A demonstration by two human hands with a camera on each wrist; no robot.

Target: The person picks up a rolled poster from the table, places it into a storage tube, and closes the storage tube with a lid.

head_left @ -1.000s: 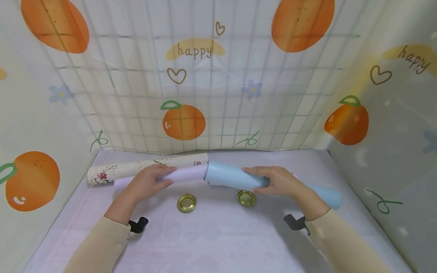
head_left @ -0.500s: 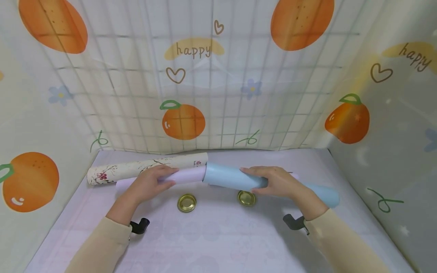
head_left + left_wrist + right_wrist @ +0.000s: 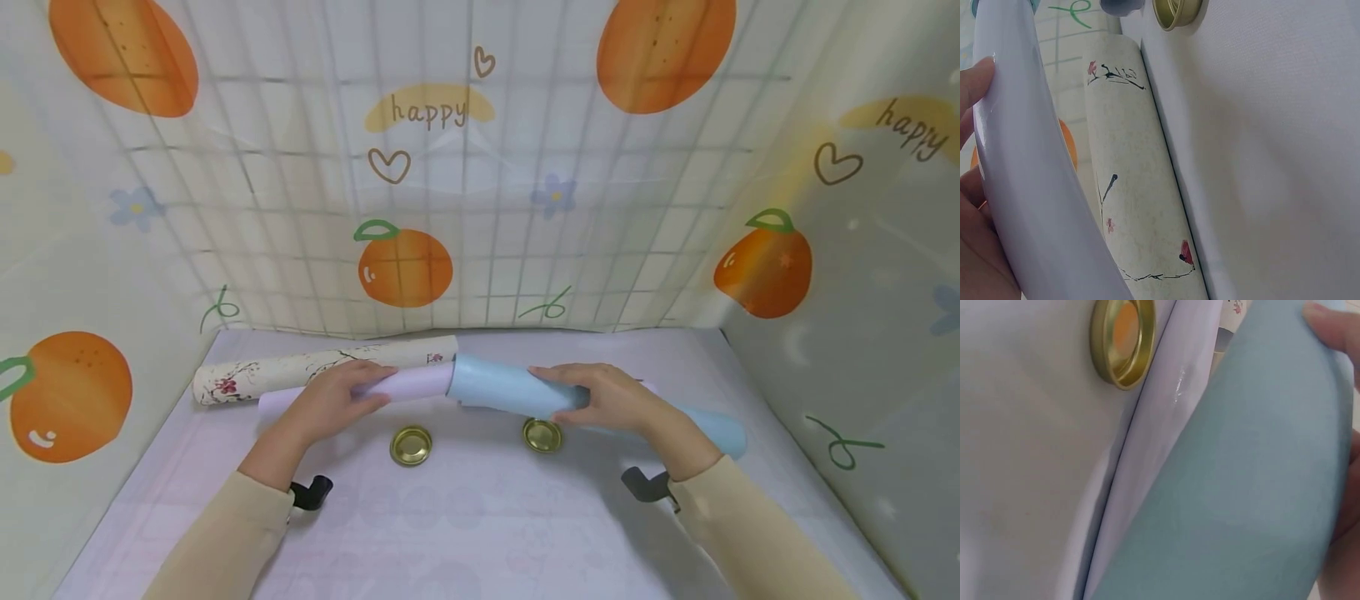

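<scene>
Head view forward-down; wrist views close; tabletop (image 3: 465,533) shared.

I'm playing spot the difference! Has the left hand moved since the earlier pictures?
Yes, slightly: in the head view, the left hand has shifted rightward, toward the blue roll, judged against the nearer gold dish, which stayed put.
</scene>
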